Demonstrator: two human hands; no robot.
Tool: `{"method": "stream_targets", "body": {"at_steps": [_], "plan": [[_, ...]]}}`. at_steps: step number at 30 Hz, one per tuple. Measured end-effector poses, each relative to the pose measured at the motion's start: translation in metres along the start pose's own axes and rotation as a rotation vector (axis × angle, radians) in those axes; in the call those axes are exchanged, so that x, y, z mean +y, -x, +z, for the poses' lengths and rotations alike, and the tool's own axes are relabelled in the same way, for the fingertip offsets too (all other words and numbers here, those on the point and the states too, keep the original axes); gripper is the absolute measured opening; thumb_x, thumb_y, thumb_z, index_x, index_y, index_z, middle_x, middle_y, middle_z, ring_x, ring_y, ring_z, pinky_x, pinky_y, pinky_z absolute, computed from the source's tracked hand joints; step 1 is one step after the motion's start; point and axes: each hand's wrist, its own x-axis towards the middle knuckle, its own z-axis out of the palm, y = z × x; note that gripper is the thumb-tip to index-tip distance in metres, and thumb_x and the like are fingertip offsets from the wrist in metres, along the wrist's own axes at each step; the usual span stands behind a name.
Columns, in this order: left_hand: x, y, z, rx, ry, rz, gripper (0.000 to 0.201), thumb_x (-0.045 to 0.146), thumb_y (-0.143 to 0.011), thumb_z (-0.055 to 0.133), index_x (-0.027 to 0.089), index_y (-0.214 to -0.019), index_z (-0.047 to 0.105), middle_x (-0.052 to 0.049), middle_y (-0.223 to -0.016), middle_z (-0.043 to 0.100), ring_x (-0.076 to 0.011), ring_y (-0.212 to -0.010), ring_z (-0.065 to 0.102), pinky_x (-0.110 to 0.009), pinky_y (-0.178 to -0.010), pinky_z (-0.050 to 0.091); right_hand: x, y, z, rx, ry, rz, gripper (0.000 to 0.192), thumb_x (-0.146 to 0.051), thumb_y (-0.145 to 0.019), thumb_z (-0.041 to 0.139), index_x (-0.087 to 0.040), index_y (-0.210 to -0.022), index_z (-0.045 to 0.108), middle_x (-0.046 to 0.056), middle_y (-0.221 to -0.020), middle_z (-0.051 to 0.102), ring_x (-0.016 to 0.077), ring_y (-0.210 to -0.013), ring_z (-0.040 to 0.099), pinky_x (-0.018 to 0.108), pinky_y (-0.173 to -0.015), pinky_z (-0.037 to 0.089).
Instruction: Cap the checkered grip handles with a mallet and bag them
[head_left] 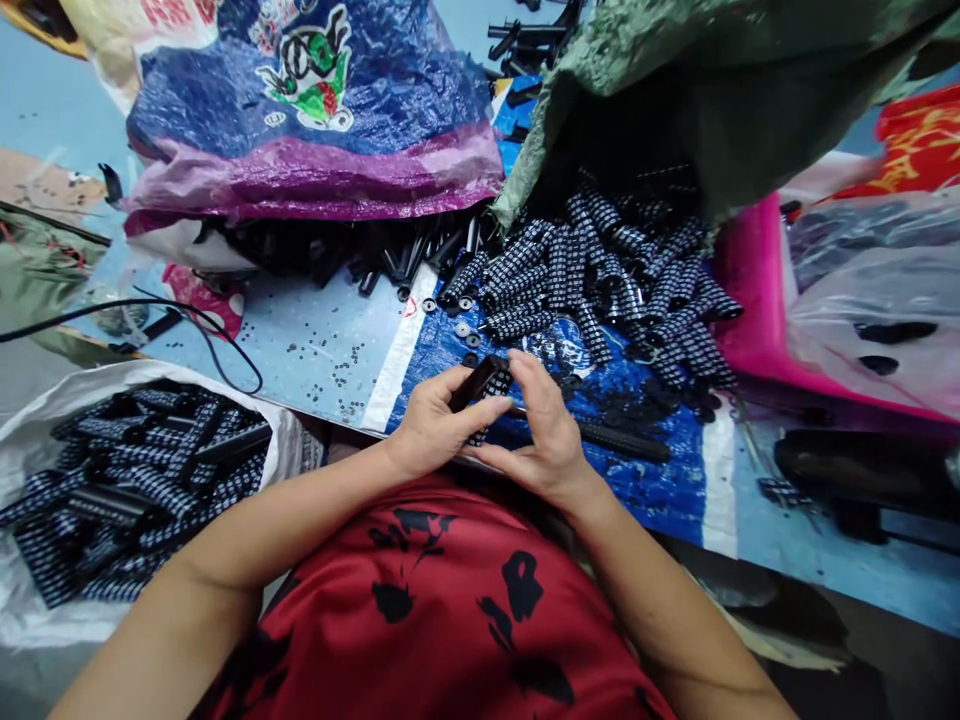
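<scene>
Above my lap, both hands are on a short black tube with a white-checked surface (496, 384). My left hand (431, 425) is closed around it and around a smooth dark piece (472, 385) lying along it, with the thumb across the front. My right hand (551, 430) curves about the other side, index fingertip at the tube's top and thumb near its bottom. The hands hide part of the tube. Just beyond my right hand, a long black ribbed rod (626, 441) rests on the blue sheet (442, 370).
A heap of checked tubes (555, 270) lies under a green sack (600, 90). At left, a white sack (289, 440) holds more tubes. A pink bin (757, 290) stands right. Several washers (463, 329), tiny rings (337, 375) and a black cable (187, 305) lie on the table.
</scene>
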Motion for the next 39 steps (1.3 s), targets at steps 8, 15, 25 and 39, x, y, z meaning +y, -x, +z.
{"method": "stream_targets", "body": {"at_steps": [8, 15, 25, 39], "plan": [[0.005, 0.002, 0.007, 0.097, 0.049, 0.016, 0.047, 0.065, -0.095, 0.058, 0.018, -0.095, 0.065, -0.005, -0.087, 0.063, -0.0161, -0.081, 0.055, -0.029, -0.077, 0.048, -0.015, -0.007, 0.006, 0.138, 0.206, -0.083, 0.103, -0.044, -0.086, 0.081, -0.012, -0.166, 0.025, 0.024, -0.149, 0.051, 0.0334, -0.141, 0.052, 0.049, -0.115, 0.051], [0.006, 0.001, -0.001, 0.028, 0.186, -0.067, 0.04, 0.05, -0.084, 0.077, 0.016, -0.104, 0.07, -0.004, -0.085, 0.069, -0.0122, -0.074, 0.061, -0.023, -0.068, 0.05, -0.023, -0.003, 0.011, 0.088, 0.331, -0.022, 0.105, -0.042, -0.086, 0.081, -0.003, -0.165, 0.023, 0.029, -0.152, 0.047, 0.0356, -0.144, 0.049, 0.046, -0.117, 0.049], [-0.004, -0.004, -0.004, -0.064, 0.414, -0.334, 0.055, 0.057, -0.074, 0.084, 0.017, -0.101, 0.059, -0.004, -0.083, 0.071, -0.0166, -0.069, 0.071, -0.026, -0.062, 0.056, -0.021, -0.002, 0.02, 0.045, 0.268, 0.112, 0.11, -0.061, -0.083, 0.077, -0.01, -0.164, 0.025, 0.027, -0.149, 0.052, 0.0355, -0.141, 0.052, 0.05, -0.115, 0.05], [-0.007, -0.044, -0.086, -0.144, -0.935, 0.024, 0.035, 0.042, -0.073, 0.085, 0.018, -0.097, 0.074, -0.006, -0.09, 0.069, -0.0197, -0.08, 0.058, -0.032, -0.071, 0.037, 0.003, 0.026, -0.023, -0.015, 0.619, 0.1, 0.018, -0.019, -0.1, 0.058, -0.013, -0.117, 0.063, 0.011, -0.098, 0.07, 0.0201, -0.085, 0.063, 0.032, -0.077, 0.05]]}}
